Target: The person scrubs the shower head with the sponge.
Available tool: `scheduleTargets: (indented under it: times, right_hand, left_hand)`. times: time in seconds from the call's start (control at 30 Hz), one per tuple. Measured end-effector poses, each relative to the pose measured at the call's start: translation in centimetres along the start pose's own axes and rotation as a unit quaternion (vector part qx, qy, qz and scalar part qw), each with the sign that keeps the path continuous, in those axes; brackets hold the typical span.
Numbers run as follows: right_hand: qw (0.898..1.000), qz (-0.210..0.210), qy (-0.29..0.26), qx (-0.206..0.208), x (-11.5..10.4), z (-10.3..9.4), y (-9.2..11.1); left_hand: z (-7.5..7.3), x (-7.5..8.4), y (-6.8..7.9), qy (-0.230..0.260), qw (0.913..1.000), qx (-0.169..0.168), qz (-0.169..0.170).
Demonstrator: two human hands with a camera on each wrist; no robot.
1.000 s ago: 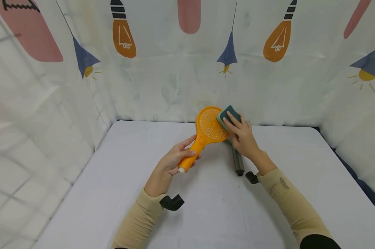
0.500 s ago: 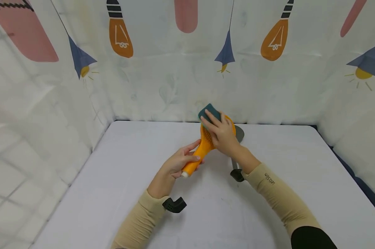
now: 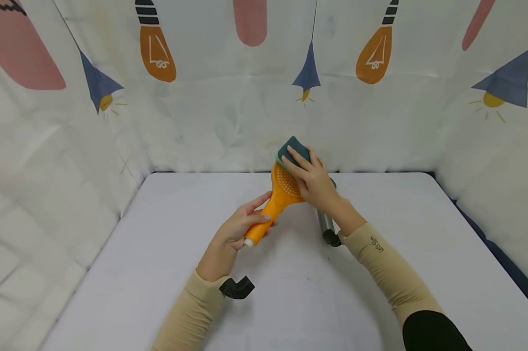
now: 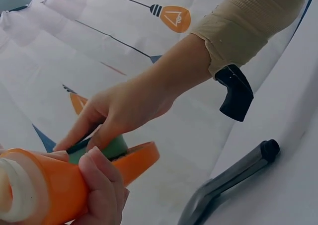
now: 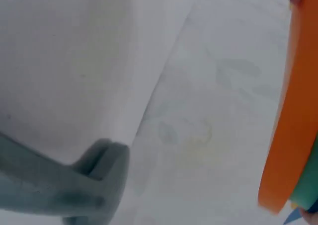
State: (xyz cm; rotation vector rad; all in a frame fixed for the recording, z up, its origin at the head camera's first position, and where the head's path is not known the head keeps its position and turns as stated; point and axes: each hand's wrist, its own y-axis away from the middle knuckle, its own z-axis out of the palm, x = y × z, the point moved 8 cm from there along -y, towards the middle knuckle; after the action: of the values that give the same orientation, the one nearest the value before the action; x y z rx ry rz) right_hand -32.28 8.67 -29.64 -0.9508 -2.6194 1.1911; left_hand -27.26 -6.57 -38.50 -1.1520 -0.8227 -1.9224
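My left hand (image 3: pixel 239 226) grips the handle of an orange shower head (image 3: pixel 264 226), its perforated face tilted upward above the table. My right hand (image 3: pixel 318 187) holds a dark teal and light green sponge (image 3: pixel 292 151) against the far part of that face, covering much of it. In the left wrist view the thumb and fingers pinch the sponge (image 4: pixel 115 148) on the orange head (image 4: pixel 141 160). The right wrist view catches just the orange rim (image 5: pixel 290 120) and a green strip of sponge. A grey shower head (image 4: pixel 233 178) lies on the table, partly hidden beneath my right hand in the head view.
A white-covered table (image 3: pixel 167 253) spreads under both arms. Behind it and at the sides hangs a patterned white curtain (image 3: pixel 229 107), close to the table's back edge. Each wrist carries a small black camera mount (image 3: pixel 237 287).
The sponge has moved from the right side of the orange face to its far upper-left part. Both hands keep their holds. The head view has shifted slightly to the right.
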Motion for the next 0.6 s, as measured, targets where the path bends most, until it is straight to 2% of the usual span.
scheduleTargets:
  times: [0.23, 0.3, 0.37, 0.6]
  right_hand:
    - [0.996, 0.092, -0.009, 0.004, 3.5, -1.1, 1.7]
    - [0.995, 0.098, -0.013, 0.003, 3.7, -1.1, 2.2]
    - [0.996, 0.085, -0.016, 0.001, 3.4, -0.9, 2.5]
    - [1.000, 0.002, -0.014, 0.008, 0.7, 0.4, 3.5]
  left_hand:
    - [-0.6, 0.7, 0.2, 0.016, 0.9997, 0.015, 0.009]
    - [-0.9, 1.0, 0.3, 0.020, 0.9995, 0.019, 0.015]
    - [-1.2, 1.3, 0.5, 0.023, 0.9993, 0.021, 0.021]
    - [-1.9, 2.0, 0.5, 0.053, 0.9973, 0.041, 0.032]
